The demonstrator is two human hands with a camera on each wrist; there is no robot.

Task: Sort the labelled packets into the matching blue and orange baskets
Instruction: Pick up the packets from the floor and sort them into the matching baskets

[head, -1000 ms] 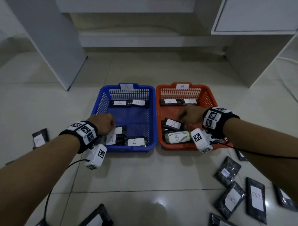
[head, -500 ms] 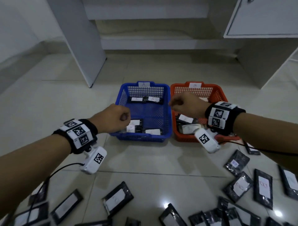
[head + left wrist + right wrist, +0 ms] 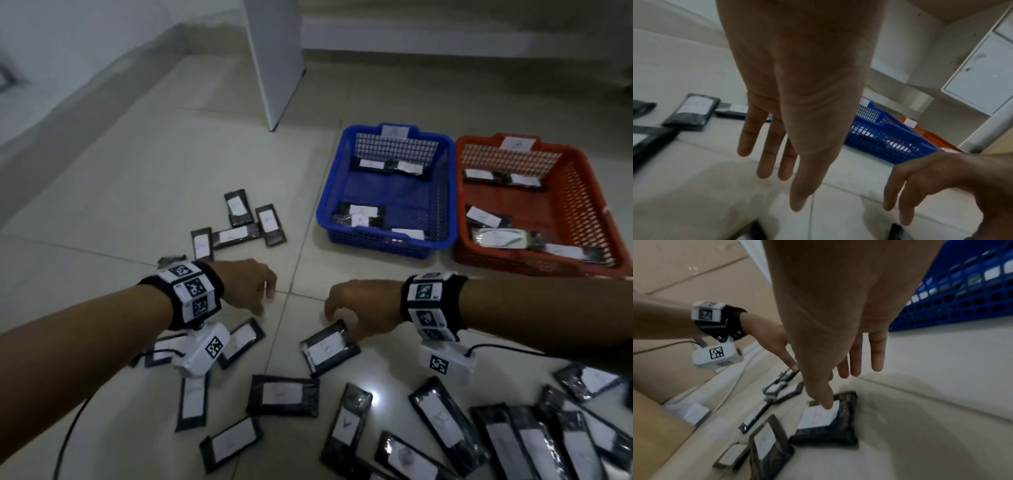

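Item: black plastic packet with white paper label (image 3: 329, 348), lying directly under our right hand (image 3: 363, 308), thumb on its label, nothing gripped; long axis slanting towards our left hand (image 3: 245, 286), relaxed, empty.

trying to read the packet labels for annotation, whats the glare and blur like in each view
Head view: a bright ceiling-light glare spot on the floor tiles among the packets; most label letters are smeared. Left wrist view: the left hand fills the frame, the blue basket is soft. Right wrist view: dim and motion-blurred, with heavy bending at the edges; the packet under the right hand has no legible label.
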